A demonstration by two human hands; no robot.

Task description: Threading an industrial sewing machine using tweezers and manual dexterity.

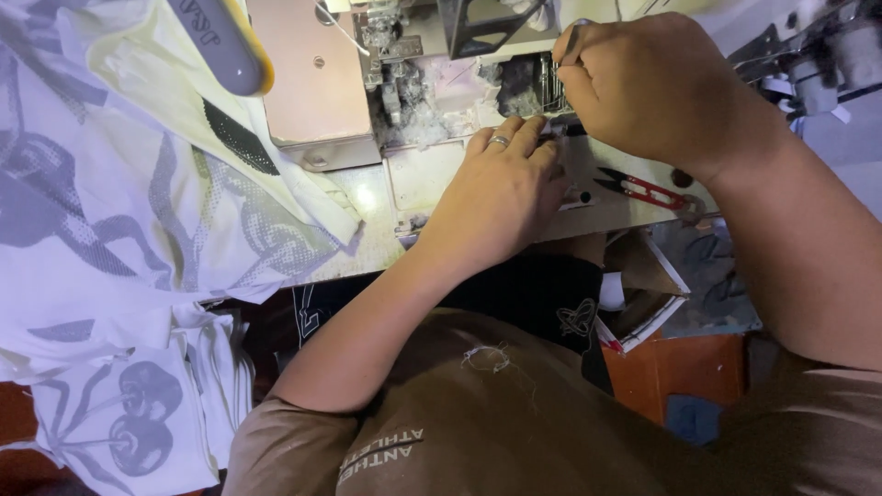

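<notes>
My left hand (501,197), with a ring on one finger, rests flat on the bed of a sewing machine (322,92), fingertips pointing at the needle area (542,92). My right hand (643,83) is closed around a thin metal tool (571,41), probably tweezers, whose tip reaches into the threading parts by the needle. Lint and loose threads (423,119) lie around the machine's open front. Whatever the left fingertips press on is hidden.
Red-handled thread snips (638,188) lie on the machine table to the right of my hands. A pile of white printed fabric pieces (110,230) covers the left side. An orange box (680,367) with papers sits below the table's edge.
</notes>
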